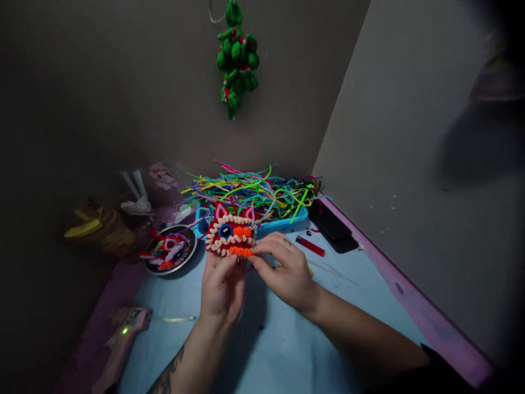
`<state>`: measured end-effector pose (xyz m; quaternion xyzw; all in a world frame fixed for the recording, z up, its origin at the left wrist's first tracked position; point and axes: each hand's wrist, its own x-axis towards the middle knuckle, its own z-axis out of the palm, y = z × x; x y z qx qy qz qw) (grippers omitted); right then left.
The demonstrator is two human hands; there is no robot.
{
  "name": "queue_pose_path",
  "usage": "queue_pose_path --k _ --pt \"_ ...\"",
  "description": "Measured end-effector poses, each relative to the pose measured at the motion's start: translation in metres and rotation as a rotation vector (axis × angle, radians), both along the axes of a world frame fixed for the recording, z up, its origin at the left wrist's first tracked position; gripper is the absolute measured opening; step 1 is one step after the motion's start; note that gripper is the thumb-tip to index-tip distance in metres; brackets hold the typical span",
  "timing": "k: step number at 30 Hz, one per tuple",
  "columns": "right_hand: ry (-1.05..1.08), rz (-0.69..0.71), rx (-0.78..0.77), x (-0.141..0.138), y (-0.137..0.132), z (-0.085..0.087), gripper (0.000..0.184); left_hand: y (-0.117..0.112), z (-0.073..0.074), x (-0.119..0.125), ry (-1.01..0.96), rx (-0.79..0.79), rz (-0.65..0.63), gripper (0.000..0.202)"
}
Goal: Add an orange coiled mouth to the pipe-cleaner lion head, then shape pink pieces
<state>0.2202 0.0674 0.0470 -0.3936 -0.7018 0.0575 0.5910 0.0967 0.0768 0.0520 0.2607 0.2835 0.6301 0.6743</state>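
Observation:
A red animal face made of fuzzy craft stems (216, 235) is upright above the table, with pink pointed ears, curly cream trim, a blue eye and an orange nose. My left hand (223, 284) is closed on it from below, thumb in front at its lower edge. Across the bottom of the face lies a coiled orange craft stem (240, 251). My right hand (285, 268) pinches the right end of this coil between thumb and index finger. The back of the face is hidden.
Behind the hands, a blue tray (287, 220) overflows with colourful craft stems (246, 189). On the left are a round dish (191, 257) of similar pieces and a pink device with a green light (135, 320). A black phone (330, 221) and red lighter (310, 246) lie at right.

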Motion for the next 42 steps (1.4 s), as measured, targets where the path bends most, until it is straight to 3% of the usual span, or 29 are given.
queue_pose_path --k 8,16,22,27,31,42 --pt "-0.012 -0.061 0.012 -0.001 0.001 -0.002 0.011 -0.005 -0.003 0.004 -0.015 -0.021 -0.039 0.054" --pt "-0.116 -0.123 0.031 -0.003 -0.002 -0.002 0.013 -0.003 -0.007 0.005 -0.021 -0.024 0.005 0.04" --pt "0.025 -0.17 0.037 -0.002 -0.004 -0.002 0.015 0.004 -0.009 -0.003 -0.065 -0.103 0.019 0.031" --pt "-0.113 -0.173 0.128 -0.004 -0.007 -0.007 0.016 0.005 -0.013 -0.007 -0.061 -0.154 -0.004 0.024" --pt "-0.208 -0.186 0.177 -0.005 -0.006 -0.012 0.025 0.003 -0.008 -0.004 -0.126 -0.225 -0.001 0.021" --pt "-0.196 -0.267 0.151 -0.006 -0.004 -0.013 0.013 0.001 0.008 0.001 -0.263 -0.341 0.051 0.036"
